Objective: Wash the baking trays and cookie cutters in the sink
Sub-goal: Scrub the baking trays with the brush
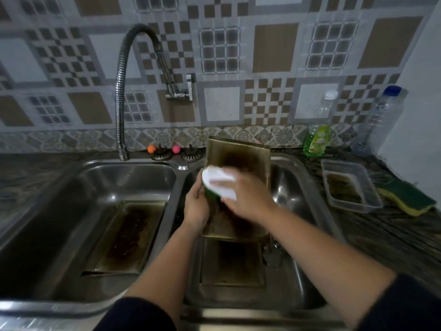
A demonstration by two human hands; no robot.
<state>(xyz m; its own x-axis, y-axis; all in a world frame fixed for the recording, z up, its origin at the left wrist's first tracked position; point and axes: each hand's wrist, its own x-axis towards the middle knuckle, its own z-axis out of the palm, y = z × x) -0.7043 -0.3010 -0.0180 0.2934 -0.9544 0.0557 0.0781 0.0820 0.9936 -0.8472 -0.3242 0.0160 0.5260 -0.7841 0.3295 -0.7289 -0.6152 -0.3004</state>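
— Trays first, from the left: why does one baking tray (pixel 124 237) lie flat in the left basin (pixel 71 187)?

— It looks parked there, dark with burnt residue, waiting its turn. The tap (pixel 123 149) hangs over that basin too, and I see no water running.

— And your left hand (pixel 195 206)?

— You curl it round the left edge of the tilted tray (pixel 238 161), propping it up over the right basin (pixel 298 259) so its soiled face turns toward you.

— The right hand (pixel 245 197)?

— It presses a foamy sponge (pixel 214 180), white with suds and green beneath, against that face; your fingers wrap over it. It is blurred, so you are probably mid-scrub.

— Below?

— Another tray (pixel 232 263) rests flat on the basin floor. Something metallic (pixel 272 256) beside it may be cookie cutters; I cannot tell.

— Further right?

— Green dish soap (pixel 316 140), a plastic container (pixel 350 185) and a spare sponge (pixel 408 195) sit on the counter, within reach.
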